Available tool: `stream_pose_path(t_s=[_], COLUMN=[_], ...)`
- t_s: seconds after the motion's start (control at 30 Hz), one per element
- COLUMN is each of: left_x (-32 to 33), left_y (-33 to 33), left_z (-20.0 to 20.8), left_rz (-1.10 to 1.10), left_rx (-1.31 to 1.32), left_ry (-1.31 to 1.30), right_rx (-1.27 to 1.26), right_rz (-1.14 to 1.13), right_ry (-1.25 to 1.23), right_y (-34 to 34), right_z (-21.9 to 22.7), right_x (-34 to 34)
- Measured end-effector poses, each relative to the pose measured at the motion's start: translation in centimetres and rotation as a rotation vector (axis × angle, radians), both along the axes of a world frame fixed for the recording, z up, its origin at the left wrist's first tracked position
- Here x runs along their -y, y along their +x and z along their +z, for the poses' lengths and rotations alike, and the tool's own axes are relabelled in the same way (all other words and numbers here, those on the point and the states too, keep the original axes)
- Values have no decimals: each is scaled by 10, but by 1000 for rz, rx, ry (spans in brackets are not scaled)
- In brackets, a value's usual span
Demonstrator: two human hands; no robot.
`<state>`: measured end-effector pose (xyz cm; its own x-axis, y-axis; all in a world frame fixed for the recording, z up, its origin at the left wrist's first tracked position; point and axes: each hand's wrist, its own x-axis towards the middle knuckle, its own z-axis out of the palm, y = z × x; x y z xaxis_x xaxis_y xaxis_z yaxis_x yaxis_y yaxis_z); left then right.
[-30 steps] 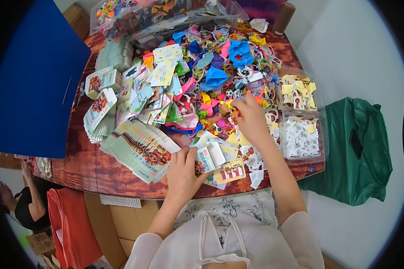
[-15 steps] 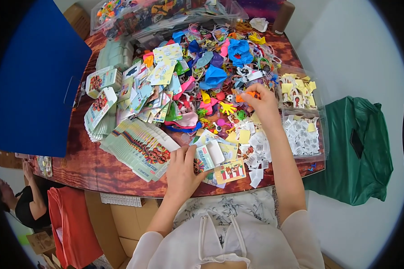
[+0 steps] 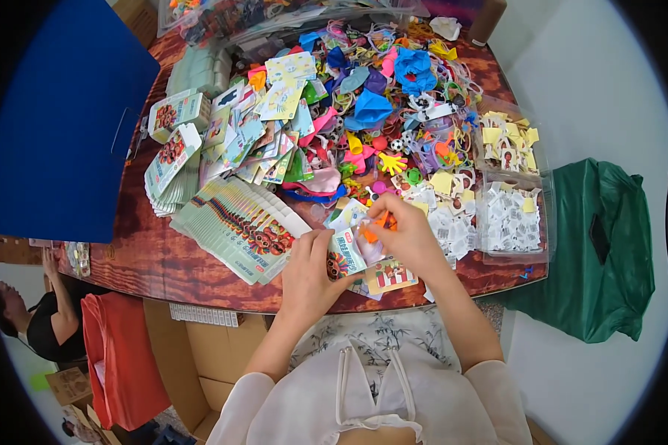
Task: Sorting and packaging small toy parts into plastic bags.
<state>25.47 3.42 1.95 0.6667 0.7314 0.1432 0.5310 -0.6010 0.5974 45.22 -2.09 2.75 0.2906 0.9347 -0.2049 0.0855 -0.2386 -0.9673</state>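
A small pale-green printed carton [image 3: 346, 251] is gripped by my left hand [image 3: 308, 271], thumb below it and fingers along its left side. Its open end faces right. Between the closed fingertips of my right hand [image 3: 408, 239] is a small orange toy [image 3: 383, 221], held right at that open end; its exact kind is unclear. Under the carton and my right wrist lie a yellow-edged picture card [image 3: 393, 276] and other cards. To the left of my left hand, a fanned row of flat printed cartons [image 3: 237, 230] rests on the table.
A heap of small colourful toys [image 3: 371, 111] covers the table's middle, with loose picture cards [image 3: 282, 100] beside it. A clear divided tray [image 3: 545, 222] at right holds stickers and white slips. A green bag [image 3: 601, 252] hangs beyond it; a blue panel [image 3: 59, 126] stands left.
My right hand came down and left from the toy heap to the carton with the orange toy. My left hand kept hold of the carton. The view shifted slightly.
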Motion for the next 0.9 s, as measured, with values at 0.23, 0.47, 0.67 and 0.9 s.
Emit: stream_pose_path(t_s=[0.23, 0.47, 0.67, 0.9], left_x=[8, 7, 17, 17], left_y=[-1, -4, 7, 6], left_z=[-3, -6, -3, -5], left_rz=[22, 35, 7, -22], left_rx=[-47, -61, 7, -67], left_ry=[35, -47, 15, 39], right_rx=[423, -209, 701, 205], right_rz=[239, -121, -135, 60], right_ry=[-2, 119, 261, 96], right_y=[-15, -19, -34, -24], right_z=[-1, -7, -5, -4], right_x=[9, 18, 29, 41])
